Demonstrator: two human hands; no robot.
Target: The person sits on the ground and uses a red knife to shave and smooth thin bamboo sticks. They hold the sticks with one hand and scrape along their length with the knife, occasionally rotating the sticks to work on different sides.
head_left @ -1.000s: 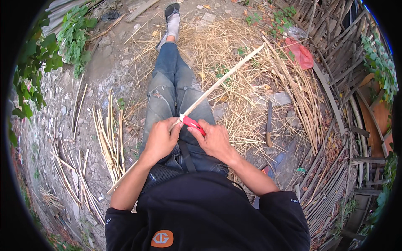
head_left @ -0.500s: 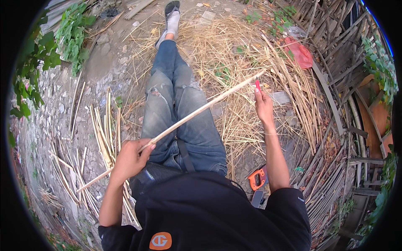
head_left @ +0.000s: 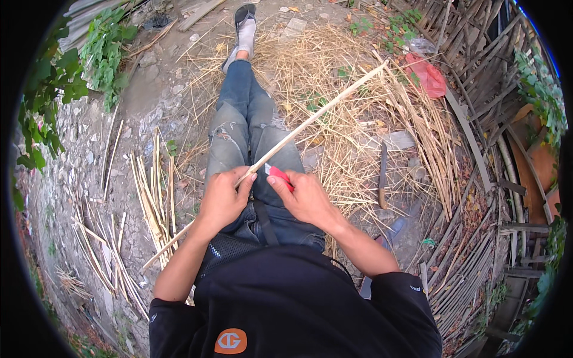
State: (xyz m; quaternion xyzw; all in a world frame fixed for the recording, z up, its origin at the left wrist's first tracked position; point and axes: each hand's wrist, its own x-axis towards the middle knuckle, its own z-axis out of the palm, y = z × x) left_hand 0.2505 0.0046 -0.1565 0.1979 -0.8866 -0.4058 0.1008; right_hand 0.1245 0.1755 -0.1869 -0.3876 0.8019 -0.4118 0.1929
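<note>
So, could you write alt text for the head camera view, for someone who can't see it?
A person's left hand grips a long, thin, pale wood-like strip, while the right hand holds a small red-handled cutter close beside it. Beneath them stretch legs in torn blue jeans; a brown-handled knife lies to the right among straw-coloured slivers.

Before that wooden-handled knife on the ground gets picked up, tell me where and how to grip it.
I'd take the wooden handle, from above and the near side: the knife lies with its handle end nearer the wearer and its blade pointing away. The right hand is closer, but it holds a red cutter, so probably free it first.
</note>
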